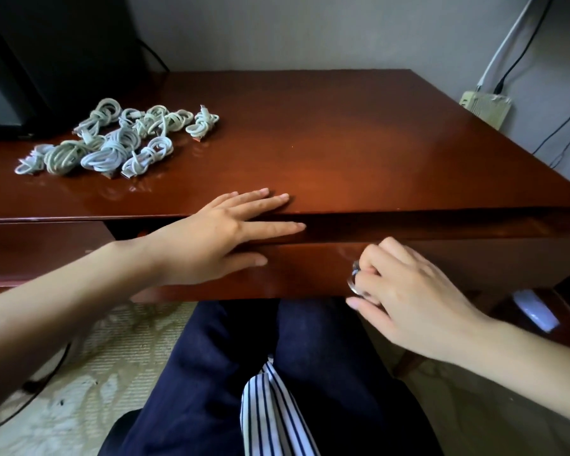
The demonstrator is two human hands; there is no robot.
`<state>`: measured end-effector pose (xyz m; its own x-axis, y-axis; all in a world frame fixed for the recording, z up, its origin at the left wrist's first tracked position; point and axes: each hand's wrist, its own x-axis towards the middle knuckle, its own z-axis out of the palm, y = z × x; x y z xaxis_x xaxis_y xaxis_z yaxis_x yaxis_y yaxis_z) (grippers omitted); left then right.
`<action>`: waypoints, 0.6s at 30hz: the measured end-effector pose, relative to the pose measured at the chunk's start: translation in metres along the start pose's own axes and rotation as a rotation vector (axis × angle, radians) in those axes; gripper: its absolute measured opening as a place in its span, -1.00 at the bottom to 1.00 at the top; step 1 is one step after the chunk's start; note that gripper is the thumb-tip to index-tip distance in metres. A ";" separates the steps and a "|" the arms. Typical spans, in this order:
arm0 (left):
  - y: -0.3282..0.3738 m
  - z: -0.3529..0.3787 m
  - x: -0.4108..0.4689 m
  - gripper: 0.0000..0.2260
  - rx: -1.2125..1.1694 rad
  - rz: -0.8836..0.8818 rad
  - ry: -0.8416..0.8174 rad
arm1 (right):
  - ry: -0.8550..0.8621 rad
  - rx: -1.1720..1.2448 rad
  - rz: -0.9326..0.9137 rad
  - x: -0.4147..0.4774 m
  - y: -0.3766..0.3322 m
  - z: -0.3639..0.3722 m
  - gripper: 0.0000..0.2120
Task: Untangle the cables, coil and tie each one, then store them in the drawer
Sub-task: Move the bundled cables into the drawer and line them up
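Right hand [405,294] pinches the drawer knob [354,279] to pull, while the flat left hand [224,236] braces the desk [343,133]; coiled cables [112,139] wait.

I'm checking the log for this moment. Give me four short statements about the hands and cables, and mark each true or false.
1. The right hand grips the knob on the drawer. True.
2. The cables lie in the drawer. False: they lie on the desk top, towards its left.
3. The left hand holds a cable. False: it lies flat, fingers straight, over the desk's front edge.
4. The cables are coiled into small bundles. True.
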<state>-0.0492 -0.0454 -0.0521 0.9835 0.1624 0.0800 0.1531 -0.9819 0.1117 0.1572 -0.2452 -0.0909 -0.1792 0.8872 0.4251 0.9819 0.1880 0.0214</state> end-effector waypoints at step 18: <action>0.003 -0.048 -0.052 -0.79 -0.050 -0.228 -0.352 | -0.387 -0.103 -0.261 0.066 -0.062 -0.040 -0.60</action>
<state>-0.1044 -0.0519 -0.0088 0.8990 0.3235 -0.2951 0.3747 -0.9171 0.1361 0.0871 -0.2148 -0.0276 -0.4105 0.9115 0.0254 0.8987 0.3997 0.1806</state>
